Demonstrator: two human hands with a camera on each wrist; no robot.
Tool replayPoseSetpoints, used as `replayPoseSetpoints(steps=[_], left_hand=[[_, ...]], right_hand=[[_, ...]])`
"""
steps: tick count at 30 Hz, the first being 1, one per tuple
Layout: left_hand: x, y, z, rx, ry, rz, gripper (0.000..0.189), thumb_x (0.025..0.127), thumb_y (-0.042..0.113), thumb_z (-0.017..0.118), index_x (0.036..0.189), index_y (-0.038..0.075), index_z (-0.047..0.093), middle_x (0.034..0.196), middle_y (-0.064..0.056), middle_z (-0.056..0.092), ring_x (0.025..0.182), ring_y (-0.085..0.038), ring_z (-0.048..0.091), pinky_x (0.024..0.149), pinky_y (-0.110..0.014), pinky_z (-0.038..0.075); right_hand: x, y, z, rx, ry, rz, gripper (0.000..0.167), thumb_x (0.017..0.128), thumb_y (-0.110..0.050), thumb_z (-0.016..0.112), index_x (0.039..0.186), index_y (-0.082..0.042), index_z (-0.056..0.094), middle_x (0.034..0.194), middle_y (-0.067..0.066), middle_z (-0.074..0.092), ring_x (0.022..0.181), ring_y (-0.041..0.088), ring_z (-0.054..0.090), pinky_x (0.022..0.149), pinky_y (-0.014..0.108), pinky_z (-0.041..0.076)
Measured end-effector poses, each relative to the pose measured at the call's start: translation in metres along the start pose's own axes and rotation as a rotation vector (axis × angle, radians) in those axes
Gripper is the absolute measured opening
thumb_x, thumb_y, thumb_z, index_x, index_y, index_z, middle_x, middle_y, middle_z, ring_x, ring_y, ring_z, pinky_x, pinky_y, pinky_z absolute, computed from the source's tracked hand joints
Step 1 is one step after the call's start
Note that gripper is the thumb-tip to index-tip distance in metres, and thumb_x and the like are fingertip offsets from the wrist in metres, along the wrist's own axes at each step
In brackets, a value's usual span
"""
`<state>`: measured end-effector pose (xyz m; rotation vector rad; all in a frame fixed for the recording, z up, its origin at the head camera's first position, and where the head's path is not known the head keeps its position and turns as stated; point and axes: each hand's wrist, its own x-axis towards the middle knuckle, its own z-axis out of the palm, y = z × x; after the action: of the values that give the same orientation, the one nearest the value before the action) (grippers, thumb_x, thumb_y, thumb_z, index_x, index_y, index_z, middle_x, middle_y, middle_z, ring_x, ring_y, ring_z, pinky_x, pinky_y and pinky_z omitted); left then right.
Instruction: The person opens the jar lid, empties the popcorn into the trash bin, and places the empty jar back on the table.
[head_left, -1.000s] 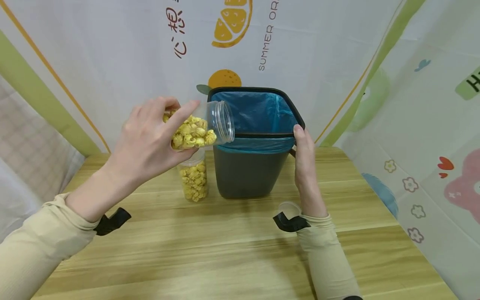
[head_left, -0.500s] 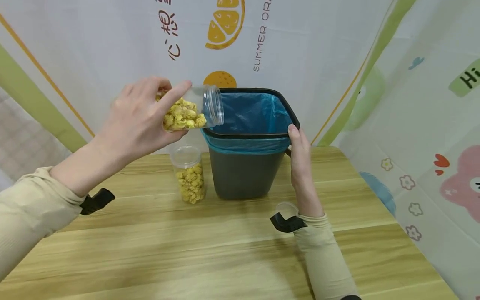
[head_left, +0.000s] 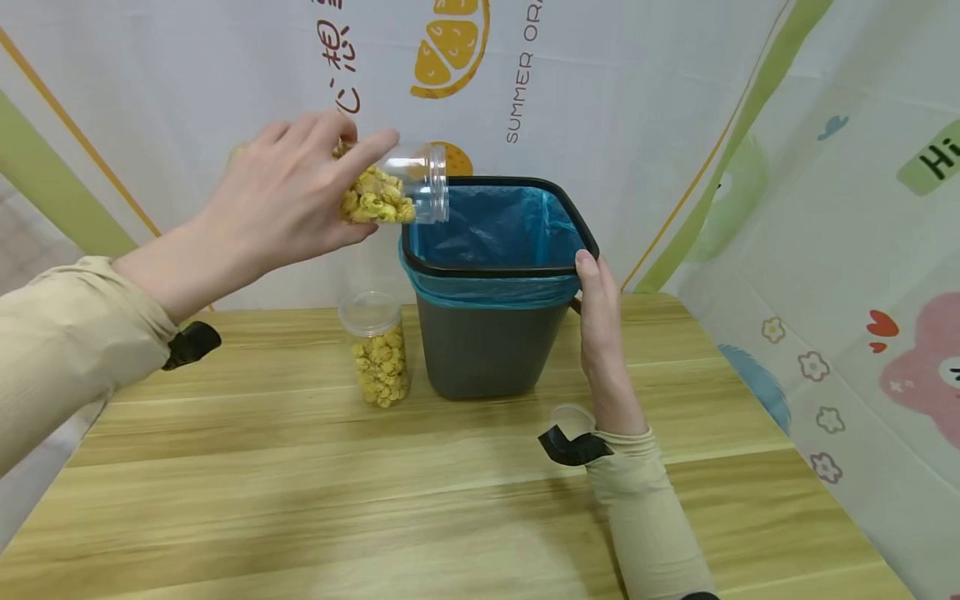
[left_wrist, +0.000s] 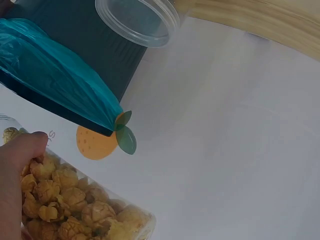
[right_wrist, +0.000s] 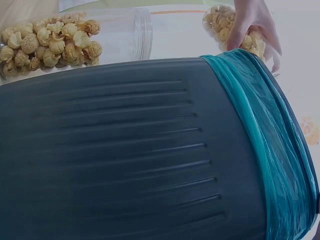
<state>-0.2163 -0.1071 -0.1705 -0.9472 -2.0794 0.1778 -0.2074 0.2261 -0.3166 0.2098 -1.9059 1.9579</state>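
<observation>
In the head view my left hand (head_left: pixel 288 192) grips a clear jar (head_left: pixel 417 167) lying on its side in the air. Yellow popcorn (head_left: pixel 377 198) sits in its lower half, and its threaded mouth points right, above the left rim of a dark grey trash bin (head_left: pixel 487 354). A blue liner bag (head_left: pixel 491 292) folds over the bin's rim. At the bin's right side my right hand (head_left: pixel 602 325) holds the rim, thumb on top; its other fingers are mostly hidden. A second jar of popcorn (head_left: pixel 381 367) stands upright left of the bin; whether it is lidded I cannot tell.
A clear round lid (head_left: pixel 573 417) lies on the wooden table (head_left: pixel 337 500) beside my right wrist, partly covered by the black wrist mount (head_left: pixel 573 447). A printed white curtain (head_left: pixel 585 92) hangs close behind the bin, with more curtain on both sides.
My left hand has raised the tilted jar, which now lies nearly level, higher over the bin's left rim. The popcorn stays inside it. My right hand keeps its hold on the rim.
</observation>
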Motion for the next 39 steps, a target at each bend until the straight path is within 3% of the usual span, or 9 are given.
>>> replayPoseSetpoints(steps=[9, 15, 24, 33, 39], left_hand=[[0.010, -0.001, 0.003, 0.011, -0.122, -0.015, 0.082, 0.077, 0.031, 0.087, 0.142, 0.013, 0.041, 0.117, -0.024, 0.057, 0.097, -0.048, 0.058, 0.088, -0.060, 0.053], [0.020, 0.000, 0.005, 0.017, -0.151, -0.025, 0.084, 0.078, 0.031, 0.087, 0.145, 0.013, 0.040, 0.120, -0.023, 0.055, 0.100, -0.047, 0.057, 0.089, -0.059, 0.052], [0.026, 0.005, 0.016, 0.025, -0.154, 0.013, 0.083, 0.076, 0.027, 0.088, 0.143, 0.011, 0.041, 0.115, -0.022, 0.056, 0.099, -0.040, 0.056, 0.086, -0.056, 0.055], [0.026, 0.006, 0.016, 0.079, -0.120, 0.049, 0.075, 0.077, 0.025, 0.084, 0.138, 0.011, 0.043, 0.106, -0.019, 0.055, 0.091, -0.036, 0.056, 0.076, -0.050, 0.056], [0.028, 0.007, 0.013, 0.110, -0.128, 0.062, 0.075, 0.078, 0.026, 0.085, 0.139, 0.011, 0.043, 0.108, -0.020, 0.057, 0.097, -0.037, 0.060, 0.086, -0.051, 0.057]], right_hand=[[-0.001, -0.001, 0.000, 0.000, -0.012, -0.005, 0.060, 0.105, -0.048, 0.044, 0.157, -0.019, 0.042, 0.164, 0.003, 0.040, 0.149, 0.024, 0.035, 0.121, 0.068, 0.027], [0.003, -0.005, 0.001, 0.007, -0.016, -0.026, 0.060, 0.105, -0.047, 0.044, 0.157, -0.018, 0.042, 0.162, 0.004, 0.041, 0.147, 0.025, 0.037, 0.120, 0.068, 0.028], [-0.004, -0.003, -0.001, -0.016, -0.013, 0.010, 0.060, 0.105, -0.050, 0.044, 0.155, -0.018, 0.043, 0.159, 0.004, 0.045, 0.145, 0.024, 0.040, 0.119, 0.066, 0.031], [-0.009, -0.004, -0.002, -0.035, -0.008, 0.022, 0.060, 0.105, -0.049, 0.044, 0.157, -0.018, 0.041, 0.162, 0.005, 0.042, 0.146, 0.026, 0.038, 0.120, 0.067, 0.029], [-0.011, -0.005, -0.004, -0.053, -0.009, 0.019, 0.059, 0.106, -0.049, 0.043, 0.156, -0.016, 0.043, 0.160, 0.006, 0.043, 0.145, 0.026, 0.039, 0.122, 0.065, 0.028]])
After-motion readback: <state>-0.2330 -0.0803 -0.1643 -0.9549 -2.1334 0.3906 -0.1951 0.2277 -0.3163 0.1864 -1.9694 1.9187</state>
